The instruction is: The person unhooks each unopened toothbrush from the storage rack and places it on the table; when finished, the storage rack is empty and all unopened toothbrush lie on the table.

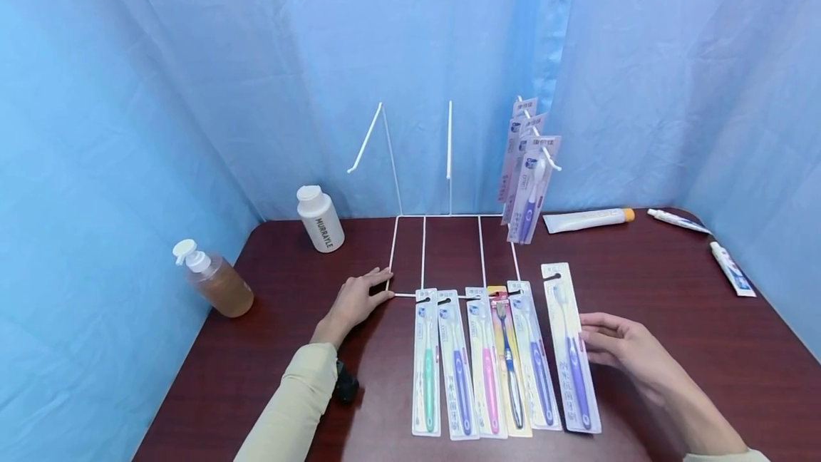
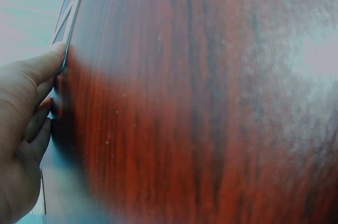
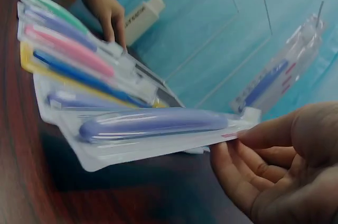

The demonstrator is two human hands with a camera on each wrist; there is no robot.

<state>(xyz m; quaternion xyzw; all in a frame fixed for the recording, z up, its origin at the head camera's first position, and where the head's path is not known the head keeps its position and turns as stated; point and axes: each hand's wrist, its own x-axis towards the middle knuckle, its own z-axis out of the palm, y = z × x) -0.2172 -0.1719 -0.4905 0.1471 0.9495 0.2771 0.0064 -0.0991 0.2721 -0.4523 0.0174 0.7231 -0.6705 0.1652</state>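
The person's right hand (image 1: 631, 351) pinched the edge of a purple toothbrush pack (image 1: 571, 348) between thumb and fingers (image 3: 229, 174), holding it upright side up at the right end of a row of five other packs (image 1: 458, 369) on the desk (image 1: 680, 284). The left hand (image 1: 353, 305) grasped nothing firmly: its fingers, fairly straight, touched the near left corner of a white wire rack (image 1: 423, 255). Three packs (image 1: 526, 198) hung from the rack's right prong (image 1: 555, 165). A white bottle (image 1: 322, 223) and a pump bottle (image 1: 221, 287) stood left; three tubes (image 1: 584, 221) lay right.
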